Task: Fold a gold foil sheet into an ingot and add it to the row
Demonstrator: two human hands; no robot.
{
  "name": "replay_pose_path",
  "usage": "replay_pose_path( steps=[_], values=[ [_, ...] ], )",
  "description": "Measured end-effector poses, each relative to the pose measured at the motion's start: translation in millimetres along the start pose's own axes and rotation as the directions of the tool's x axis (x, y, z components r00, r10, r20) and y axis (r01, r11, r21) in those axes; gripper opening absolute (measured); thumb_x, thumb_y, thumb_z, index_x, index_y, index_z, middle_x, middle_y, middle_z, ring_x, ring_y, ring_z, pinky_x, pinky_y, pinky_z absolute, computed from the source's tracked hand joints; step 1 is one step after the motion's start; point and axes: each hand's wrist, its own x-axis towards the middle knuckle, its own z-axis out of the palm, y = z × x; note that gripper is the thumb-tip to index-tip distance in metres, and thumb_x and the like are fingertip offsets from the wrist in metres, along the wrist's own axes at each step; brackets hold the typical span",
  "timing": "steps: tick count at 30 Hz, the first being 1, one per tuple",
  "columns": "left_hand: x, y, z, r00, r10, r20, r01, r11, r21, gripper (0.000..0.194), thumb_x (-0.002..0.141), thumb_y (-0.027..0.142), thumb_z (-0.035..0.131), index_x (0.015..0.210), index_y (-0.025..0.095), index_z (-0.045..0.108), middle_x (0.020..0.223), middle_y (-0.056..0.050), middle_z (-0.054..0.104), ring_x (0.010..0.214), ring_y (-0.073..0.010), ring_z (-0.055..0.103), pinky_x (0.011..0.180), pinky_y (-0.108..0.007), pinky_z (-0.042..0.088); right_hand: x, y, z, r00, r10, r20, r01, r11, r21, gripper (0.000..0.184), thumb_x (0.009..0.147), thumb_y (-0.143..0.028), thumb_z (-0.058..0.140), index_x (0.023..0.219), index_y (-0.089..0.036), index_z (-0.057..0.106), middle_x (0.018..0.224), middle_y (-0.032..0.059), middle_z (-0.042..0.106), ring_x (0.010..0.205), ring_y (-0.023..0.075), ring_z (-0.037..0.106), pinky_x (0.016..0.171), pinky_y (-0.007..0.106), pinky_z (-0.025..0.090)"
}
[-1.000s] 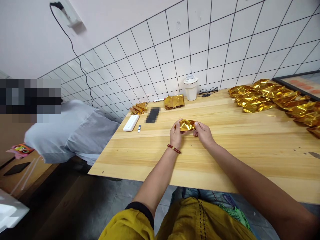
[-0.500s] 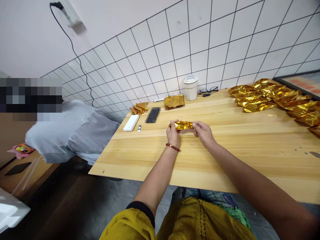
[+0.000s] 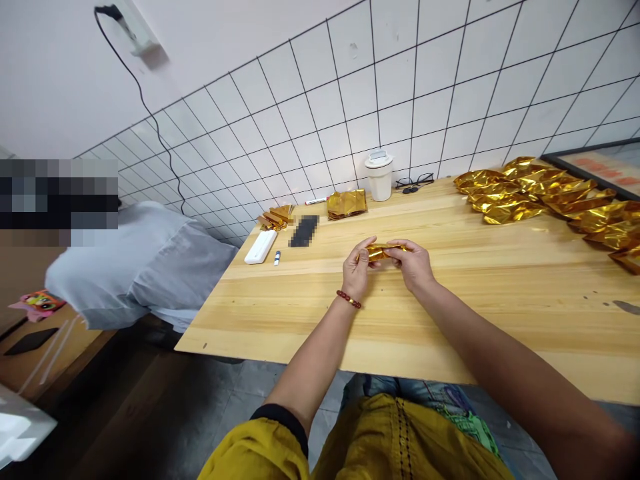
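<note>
Between my hands, just over the wooden table (image 3: 300, 313), is a folded piece of shiny gold foil paper (image 3: 376, 253). My left hand (image 3: 357, 268) grips its left end with thumb and fingers, a red bead bracelet on the wrist. My right hand (image 3: 414, 264) pinches it near the middle and right, covering part of it. On the table's right lie rows of puffed, folded gold foil pieces (image 3: 520, 193). A flat stack of gold foil sheets (image 3: 347, 204) lies at the back, and narrower folded gold strips (image 3: 276, 217) are further left.
A white lidded cup (image 3: 380, 179) and black glasses (image 3: 415, 183) stand by the tiled wall. Left of my hands are a white box-like case (image 3: 261, 247), a small glue-stick-like tube (image 3: 277, 258), a blurred dark object (image 3: 304, 231) and a marker (image 3: 316, 201). Another person (image 3: 140, 260) sits at the left.
Both hands have come closer together, the left shifting right. My right hand has moved from the foil's right end towards its middle, and less of the foil shows.
</note>
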Motion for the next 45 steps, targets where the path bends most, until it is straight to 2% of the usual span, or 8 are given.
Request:
replay_pose_path(
  steps=[5,10,15,20,28,40,43,45],
  values=[
    [-1,1,1.4,0.999,0.028,-0.021,-0.027,0.999,0.027,0.059,0.077,0.065,0.067,0.112,0.019,0.074,0.124,-0.014,0.068,0.086,-0.0193,0.067,0.065,-0.026,0.053,4,4,1,0.998,0.046,-0.041,-0.044,0.998,0.054,0.029,0.05,-0.03,0.073,0.076,-0.016,0.072,0.053,-0.0033,0.058,0.046,0.008,0.042,0.046,0.023,0.031],
    [2,-3,-2.5,0.998,0.008,-0.063,-0.008,1.0,0.005,0.053,0.079,0.062,0.068,0.111,0.02,0.074,0.124,-0.013,0.068,0.065,-0.0114,0.063,0.059,-0.025,0.052,8,7,-1,1.0,0.004,-0.023,-0.003,1.0,0.022,0.037,0.056,-0.037,0.07,0.088,-0.017,0.068,0.056,-0.0046,0.056,0.046,0.0081,0.042,0.046,0.024,0.03],
    [10,-13,-5.5,0.98,-0.177,-0.088,0.172,0.983,-0.063,0.058,0.086,0.061,0.06,0.125,0.019,0.066,0.112,-0.013,0.071,0.057,-0.0096,0.063,0.054,-0.023,0.049,6,6,-2,0.998,-0.039,0.048,0.036,0.996,0.076,0.048,0.059,-0.047,0.077,0.095,-0.02,0.061,0.067,-0.0053,0.058,0.047,0.0062,0.04,0.047,0.023,0.03],
    [10,-12,-1.9,0.951,-0.299,-0.079,0.289,0.95,-0.119,0.064,0.083,0.055,0.068,0.134,0.018,0.058,0.092,-0.009,0.073,0.059,-0.0116,0.065,0.054,-0.021,0.048,3,11,0,0.99,-0.052,0.135,0.063,0.995,-0.081,0.051,0.065,-0.064,0.073,0.085,-0.019,0.06,0.057,-0.005,0.053,0.046,0.0083,0.039,0.047,0.025,0.031],
    [9,-8,-6.5,0.974,-0.199,-0.107,0.177,0.967,-0.185,0.06,0.086,0.061,0.06,0.13,0.021,0.061,0.133,-0.014,0.063,0.079,-0.0156,0.069,0.057,-0.022,0.052,3,18,-6,0.965,-0.086,0.247,0.135,0.972,-0.191,0.051,0.076,-0.068,0.063,0.083,-0.018,0.069,0.051,-0.0041,0.048,0.048,0.0108,0.041,0.049,0.026,0.031],
    [8,-8,-3.9,0.972,-0.232,-0.037,0.227,0.968,-0.106,0.057,0.088,0.059,0.059,0.131,0.022,0.062,0.131,-0.013,0.065,0.078,-0.0155,0.07,0.058,-0.022,0.053,1,13,-5,0.975,-0.058,0.215,0.096,0.981,-0.171,0.06,0.071,-0.079,0.061,0.076,-0.019,0.063,0.052,-0.0023,0.051,0.048,0.0116,0.043,0.048,0.026,0.033],
    [7,-6,-2.9,0.971,-0.231,-0.058,0.22,0.963,-0.159,0.059,0.089,0.061,0.055,0.134,0.023,0.059,0.135,-0.014,0.062,0.071,-0.0137,0.068,0.057,-0.024,0.054,2,14,-5,0.979,-0.043,0.199,0.078,0.981,-0.175,0.063,0.07,-0.082,0.058,0.073,-0.019,0.06,0.05,-0.0015,0.051,0.047,0.0118,0.043,0.047,0.026,0.032],
    [6,-4,-2.0,0.962,-0.26,-0.078,0.241,0.95,-0.199,0.06,0.09,0.063,0.052,0.134,0.022,0.058,0.129,-0.015,0.065,0.068,-0.0134,0.068,0.058,-0.025,0.054,2,14,-4,0.98,-0.04,0.196,0.076,0.98,-0.182,0.065,0.07,-0.085,0.056,0.071,-0.02,0.059,0.049,-0.0011,0.051,0.047,0.012,0.043,0.047,0.026,0.033]
  ],
)
